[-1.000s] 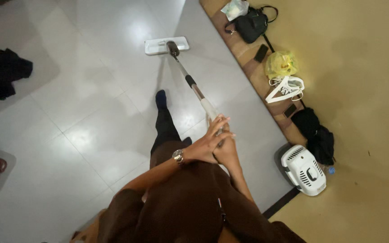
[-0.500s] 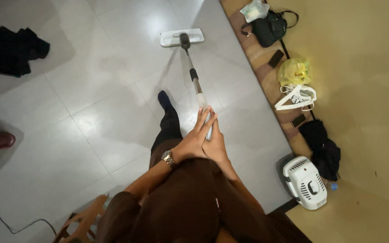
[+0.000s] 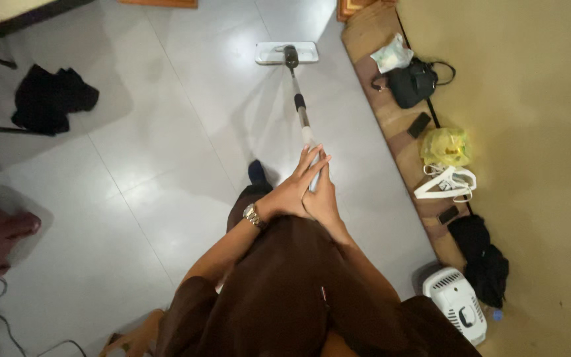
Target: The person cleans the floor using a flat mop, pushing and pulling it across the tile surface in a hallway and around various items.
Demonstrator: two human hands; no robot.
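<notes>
Head view, hands: the left hand (image 3: 290, 193) and the right hand (image 3: 320, 198) are both closed around the top of the mop handle (image 3: 302, 118); the left one lies over the right one, with its fingers partly stretched along the pole.
Head view, mop place: the handle goes from the hands forward and down to the mop head (image 3: 287, 53), which lies flat on the floor (image 3: 166, 152), far in front of the foot (image 3: 256, 172) and near the low wooden ledge (image 3: 391, 125) by the wall.
Head view, work done: I judge the mopping is in the middle; the tiles shine everywhere, so I cannot tell which part is already wiped and which part is left.
Head view, count of mops: one mop, one mop head.
Head view, count of hands: two, with one watch (image 3: 252, 215) on the left wrist.
Head view, count on the ledge: one black handbag (image 3: 412, 82), one yellow bag (image 3: 445, 147), one white bag (image 3: 447, 182), one dark heap of cloth (image 3: 480, 254), two small dark flat things; a pale packet lies by the handbag.
Head view, count on the floor: one white machine (image 3: 458, 312), one black cloth (image 3: 51, 98), one cable (image 3: 1, 317).
</notes>
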